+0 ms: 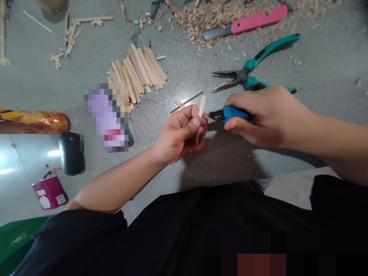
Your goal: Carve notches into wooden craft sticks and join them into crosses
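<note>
Between the thumb and fingers of my left hand [184, 130] is a wooden craft stick [202, 105], held nearly upright in the picture. My right hand [267, 115] is wrapped round blue-handled cutting pliers [233, 114]. Their dark jaws point left and lie close to the left fingertips; whether they touch the stick I cannot tell. Just beyond the left hand, a thin stick [191, 100] lies across another short craft stick [178, 102]. A fanned pile of craft sticks [138, 71] rests farther up and left.
Green-handled needle-nose pliers [244, 74] lie open beyond my right hand. A pink-handled knife [258, 21] rests by wood shavings [201, 23]. To the left are a blurred-out purple item [100, 115], an orange-yellow packet [34, 122], a dark rounded case [71, 153] and a magenta box [51, 193].
</note>
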The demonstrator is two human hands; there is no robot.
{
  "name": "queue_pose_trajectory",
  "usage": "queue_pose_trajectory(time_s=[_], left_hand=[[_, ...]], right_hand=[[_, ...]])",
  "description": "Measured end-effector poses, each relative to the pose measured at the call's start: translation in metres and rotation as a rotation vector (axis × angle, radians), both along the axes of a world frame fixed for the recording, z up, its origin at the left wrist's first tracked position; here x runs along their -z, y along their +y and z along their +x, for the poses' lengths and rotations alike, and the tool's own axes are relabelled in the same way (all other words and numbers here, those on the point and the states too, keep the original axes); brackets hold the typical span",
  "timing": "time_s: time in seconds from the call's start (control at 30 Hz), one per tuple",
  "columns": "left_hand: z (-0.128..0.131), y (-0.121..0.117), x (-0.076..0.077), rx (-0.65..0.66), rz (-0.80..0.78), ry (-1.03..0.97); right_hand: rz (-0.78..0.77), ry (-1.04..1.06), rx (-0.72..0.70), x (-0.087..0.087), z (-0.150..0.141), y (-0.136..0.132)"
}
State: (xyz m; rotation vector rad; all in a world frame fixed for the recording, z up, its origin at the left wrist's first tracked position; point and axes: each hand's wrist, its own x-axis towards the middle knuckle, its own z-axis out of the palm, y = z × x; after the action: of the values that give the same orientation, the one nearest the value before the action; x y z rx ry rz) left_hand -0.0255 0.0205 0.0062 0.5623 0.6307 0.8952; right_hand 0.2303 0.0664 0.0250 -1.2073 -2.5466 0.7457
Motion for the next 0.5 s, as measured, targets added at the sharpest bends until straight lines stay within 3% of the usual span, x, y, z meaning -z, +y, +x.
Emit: queue_pose_trajectory(time_s=[0.2, 0.5], left_hand=[[-0.0009, -0.0018, 0.0025, -0.002, 0.026, 0.006], [-0.0007, -0.0027, 0.0005, -0.01, 0.0, 0.01]], right_hand=[[0.008, 0.106, -0.01, -0.0032, -0.0017, 0.0026], [-0.006, 0.068, -0.008, -0.0043, -0.0024, 0.0023]])
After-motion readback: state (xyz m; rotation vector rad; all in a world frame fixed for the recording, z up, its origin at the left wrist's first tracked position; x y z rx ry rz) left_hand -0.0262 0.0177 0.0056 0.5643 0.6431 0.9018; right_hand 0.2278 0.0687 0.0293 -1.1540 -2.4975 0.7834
